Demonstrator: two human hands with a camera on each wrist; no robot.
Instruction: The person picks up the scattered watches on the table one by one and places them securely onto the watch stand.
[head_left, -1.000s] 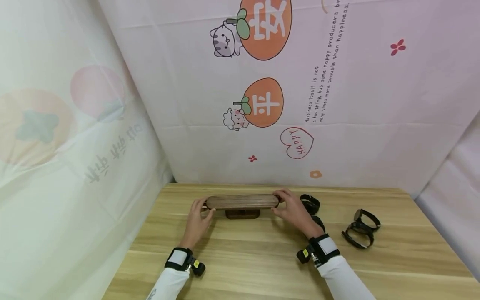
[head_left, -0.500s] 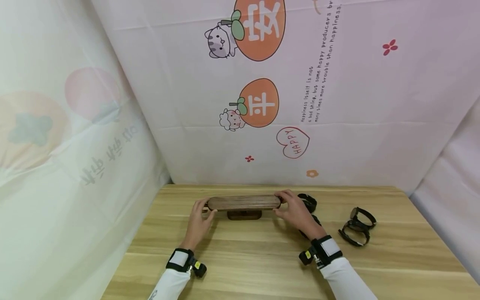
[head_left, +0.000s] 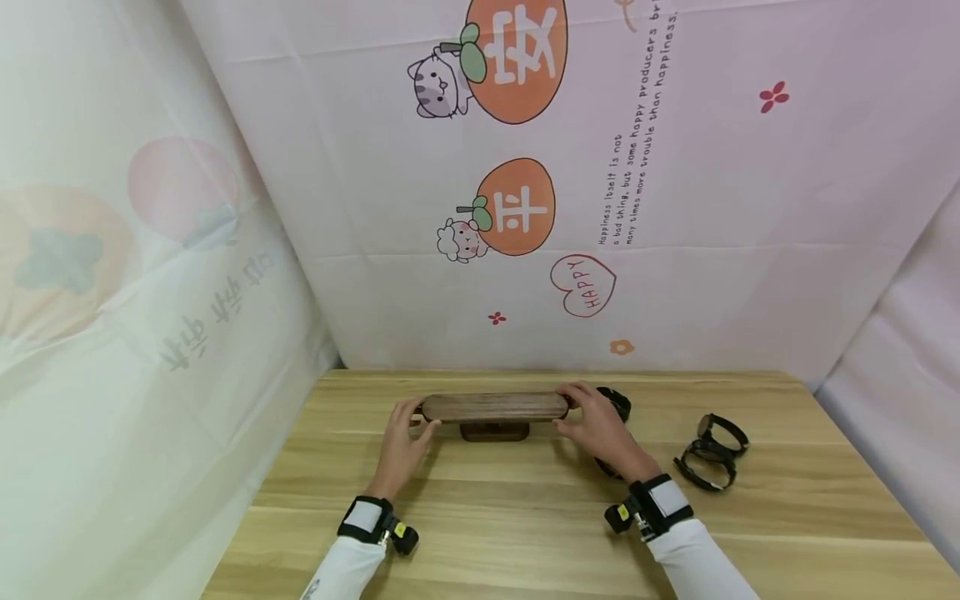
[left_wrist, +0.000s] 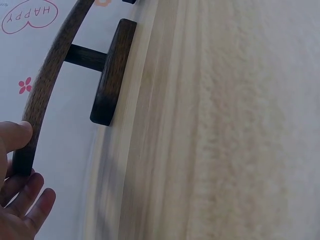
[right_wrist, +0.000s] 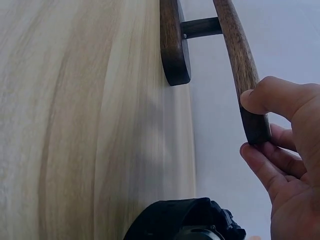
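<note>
At the left end of the wooden bar (head_left: 495, 407), the person's left hand (head_left: 401, 443) has a narrow hold, thumb on the near side and fingers around the tip, as the left wrist view shows. Between the two hands the bar runs roughly level. Below its middle a short post (left_wrist: 86, 57) joins it to a dark wooden base (head_left: 495, 432), which appears to rest on the tabletop (head_left: 487, 517), beyond both palms. Bar, post and base form one upright stand, so as far as the pictures show it looks whole and squarely placed; that part I would count as done.

On the bar's other end, the right hand (head_left: 602, 431) has the same narrow pinch on the wood. Letting go is left, judging by the grip at both ends: neither hand has released yet.

Just to the right of the right hand's fingers lies a black watch (head_left: 617, 403); a dark strap (head_left: 606, 469) shows partly hidden beside that wrist. Farther right, well apart from the hand, two more black strapped pieces (head_left: 712, 454) lie close together. None of these is on the bar, and whether they belong to the work I cannot tell.
</note>
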